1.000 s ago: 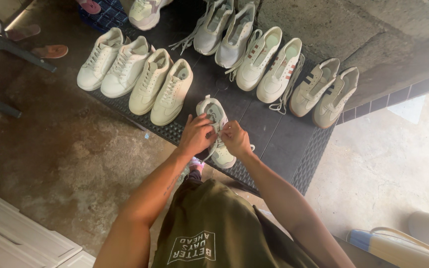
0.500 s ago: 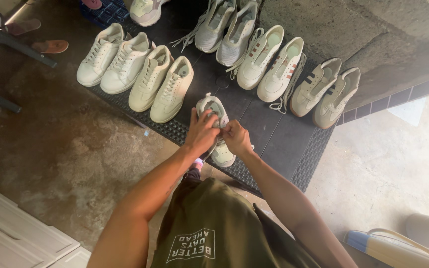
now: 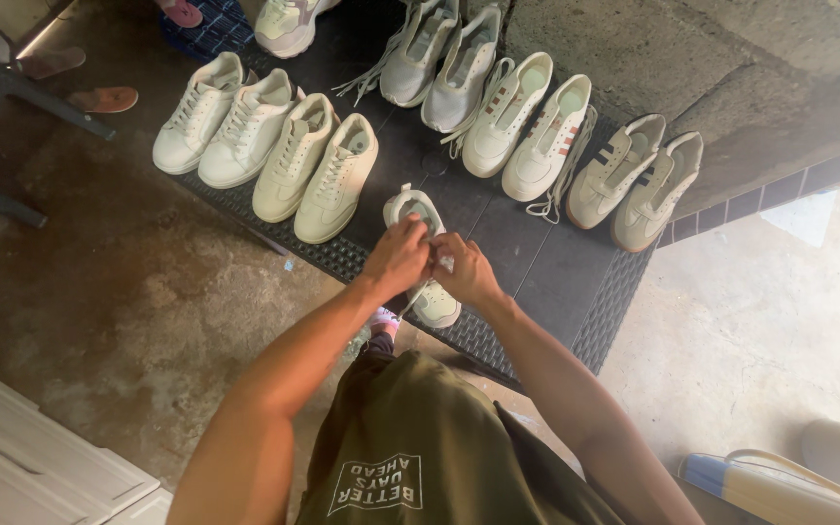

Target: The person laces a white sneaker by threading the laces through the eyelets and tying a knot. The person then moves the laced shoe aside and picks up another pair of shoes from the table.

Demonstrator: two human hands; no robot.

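Observation:
A white sneaker (image 3: 428, 297) stands on a black rubber mat (image 3: 546, 272), heel away from me. My left hand (image 3: 396, 258) and my right hand (image 3: 464, 270) meet over its middle, fingers pinched on the white laces. The hands hide most of the tongue and laces. Only the heel and the toe show past my fingers.
Several pairs of white and cream sneakers (image 3: 313, 170) line the mat's far side; a grey pair (image 3: 634, 180) lies at the right. Sandals (image 3: 99, 97) sit on the stained concrete floor at upper left. A stone wall (image 3: 692, 58) rises behind. White panels (image 3: 31, 467) lie at lower left.
My left hand has slid up over the sneaker's laces to join the right hand. The view has shifted slightly; the sneaker stays in place.

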